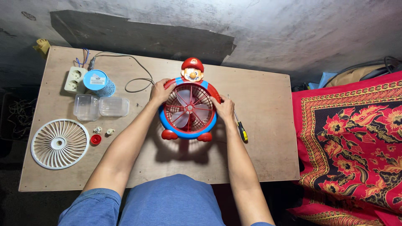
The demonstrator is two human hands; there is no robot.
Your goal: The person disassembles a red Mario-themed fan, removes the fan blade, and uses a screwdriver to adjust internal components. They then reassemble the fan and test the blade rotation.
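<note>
We are gripping the toy fan (189, 109) at mid-table: left hand (160, 91) clasping its upper-left rim, right hand (225, 109) pressing its right rim. Risk: a loose red grille popping free, or our right forearm nudging the screwdriver (239, 123) off the table (268, 159).

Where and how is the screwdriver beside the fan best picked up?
By its yellow-and-black handle, the thick end nearest the person, pinched from above. The screwdriver lies flat on the table, thin shaft pointing away, just outside the right hand.
</note>
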